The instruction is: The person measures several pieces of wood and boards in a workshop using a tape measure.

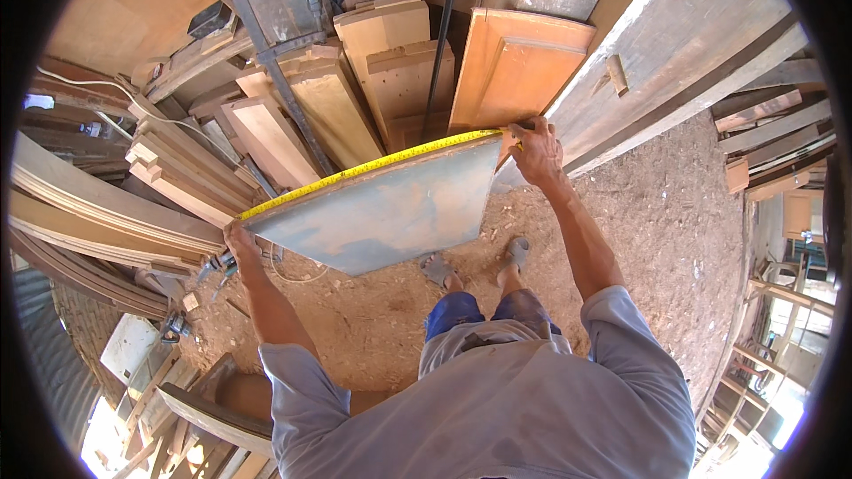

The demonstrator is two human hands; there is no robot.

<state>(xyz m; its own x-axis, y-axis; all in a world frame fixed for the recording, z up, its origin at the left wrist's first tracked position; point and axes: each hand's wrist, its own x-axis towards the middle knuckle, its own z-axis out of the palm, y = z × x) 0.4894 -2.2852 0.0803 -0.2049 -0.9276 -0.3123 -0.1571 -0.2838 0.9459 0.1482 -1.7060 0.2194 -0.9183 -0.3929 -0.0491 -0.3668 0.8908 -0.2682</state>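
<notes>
Now thin yellow tape [382,162] lies on the long edge of a flat, patchy blue-gray board [390,213]. R hand [538,153] is curled round tape's R end; L hand [240,238] touches L end, can't tell if it's pinching. Smooth orange wood panel [530,75] & pale, boxy planks [330,106] stand behind, crumbly brown dirt [630,222] underfoot.

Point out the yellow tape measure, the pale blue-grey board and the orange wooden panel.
Yellow tape measure [373,164]: head view, middle of its stretched blade.
Pale blue-grey board [382,213]: head view, middle of its broad face.
Orange wooden panel [531,75]: head view, its raised centre.
</notes>
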